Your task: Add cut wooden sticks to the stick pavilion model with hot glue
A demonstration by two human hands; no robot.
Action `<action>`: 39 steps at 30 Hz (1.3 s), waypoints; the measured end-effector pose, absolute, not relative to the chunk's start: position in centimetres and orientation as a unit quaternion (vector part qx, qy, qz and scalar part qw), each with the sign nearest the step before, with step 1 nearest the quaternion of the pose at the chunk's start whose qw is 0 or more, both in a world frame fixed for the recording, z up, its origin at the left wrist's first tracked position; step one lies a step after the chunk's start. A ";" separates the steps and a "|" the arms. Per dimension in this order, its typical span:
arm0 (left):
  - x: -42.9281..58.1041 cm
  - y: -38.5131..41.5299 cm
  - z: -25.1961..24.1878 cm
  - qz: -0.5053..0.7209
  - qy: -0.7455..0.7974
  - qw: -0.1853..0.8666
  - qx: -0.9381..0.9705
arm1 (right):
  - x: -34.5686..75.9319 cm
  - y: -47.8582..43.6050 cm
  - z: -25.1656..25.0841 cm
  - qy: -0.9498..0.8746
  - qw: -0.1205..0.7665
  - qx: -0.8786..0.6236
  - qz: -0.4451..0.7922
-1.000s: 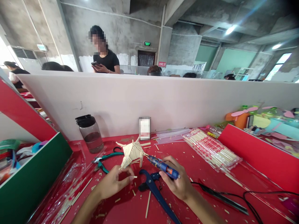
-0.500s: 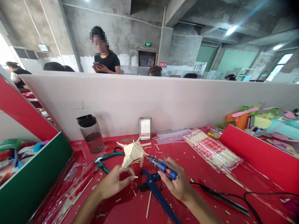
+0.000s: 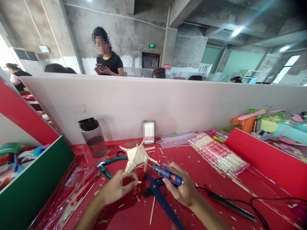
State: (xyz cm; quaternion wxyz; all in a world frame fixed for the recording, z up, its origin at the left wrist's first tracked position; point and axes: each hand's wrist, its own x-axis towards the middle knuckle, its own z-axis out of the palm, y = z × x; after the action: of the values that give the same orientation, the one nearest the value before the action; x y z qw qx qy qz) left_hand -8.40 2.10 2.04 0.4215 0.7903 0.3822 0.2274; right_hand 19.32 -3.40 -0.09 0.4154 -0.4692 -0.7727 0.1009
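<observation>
A star built from pale wooden sticks [image 3: 137, 156] stands on the red table, its lower-left point meeting the fingers of my left hand [image 3: 121, 187]. That hand is closed, a short piece of stick [image 3: 139, 182] showing at the thumb tip; whether its fingers also grip the star is hard to see. My right hand [image 3: 182, 185] is wrapped round a blue hot glue gun [image 3: 165, 173], its nozzle pointing left at the star's lower-right side. Between my hands lies a dark blue cutter [image 3: 159, 195]. Green-handled pliers [image 3: 105, 165] rest left of the star.
A water bottle [image 3: 93, 137] and a phone-like upright object [image 3: 149, 132] stand near the white partition [image 3: 120, 102]. Bundled sticks in plastic [image 3: 219, 153] lie right, near a black cable [image 3: 230, 198]. Stick scraps litter the table. Across the partition, a person [image 3: 109, 62] holds a phone.
The glue gun's nozzle has shifted slightly left and down, from the star's right point to just under it. My left hand and the star have hardly moved.
</observation>
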 end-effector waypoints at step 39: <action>-8.4 2.3 1.5 0.234 0.358 0.436 0.792 | 18.9 -3.6 0.4 -0.781 0.395 -0.484 -0.006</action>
State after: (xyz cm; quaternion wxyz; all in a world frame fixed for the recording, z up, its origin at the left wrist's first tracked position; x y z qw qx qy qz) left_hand -8.38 2.30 1.48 0.4361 0.7919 0.3577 0.2339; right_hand 18.86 -3.62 0.40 0.3952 -0.4840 -0.7807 -0.0058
